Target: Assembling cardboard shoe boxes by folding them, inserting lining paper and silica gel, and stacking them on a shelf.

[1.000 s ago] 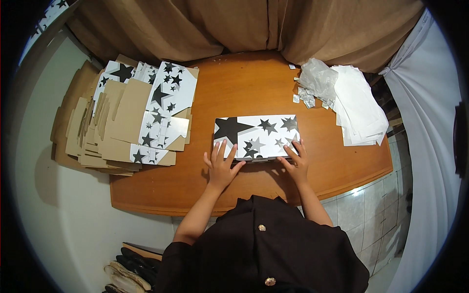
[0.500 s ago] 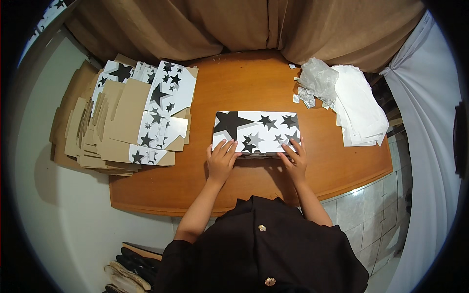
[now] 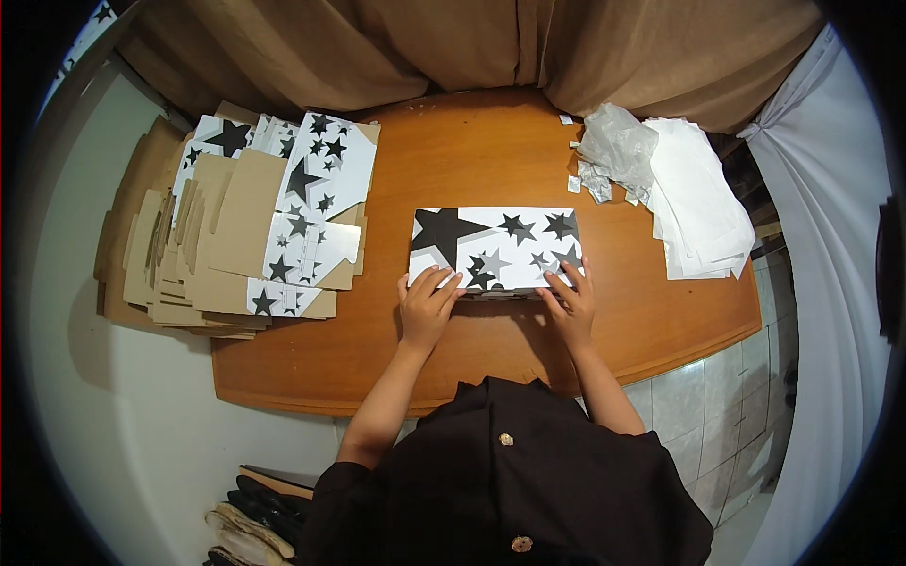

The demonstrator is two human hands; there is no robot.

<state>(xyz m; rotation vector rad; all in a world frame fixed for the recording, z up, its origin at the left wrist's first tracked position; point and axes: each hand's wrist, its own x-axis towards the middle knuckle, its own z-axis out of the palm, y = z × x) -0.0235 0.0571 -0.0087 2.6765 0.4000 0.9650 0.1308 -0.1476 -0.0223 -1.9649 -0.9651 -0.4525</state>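
Note:
A closed cardboard box (image 3: 510, 250), white with black and grey stars, sits at the middle of the wooden table (image 3: 444, 151). My left hand (image 3: 429, 304) grips its near left corner, with fingers over the top edge and the thumb against the near side. At the near right corner, my right hand (image 3: 569, 300) holds it the same way, fingers bent over the lid. The box's inside is hidden, and most of its near side lies in shadow.
Flattened cardboard boxes (image 3: 222, 245), several with star print, are piled on the left. To the right lie white paper sheets (image 3: 703, 203), a crumpled plastic bag (image 3: 613, 141) and small packets (image 3: 574, 184). Brown curtains (image 3: 453, 47) hang behind; shoes (image 3: 250, 528) are at lower left.
The view has shifted slightly. My hands keep the same hold on the box, which has hardly moved on the table.

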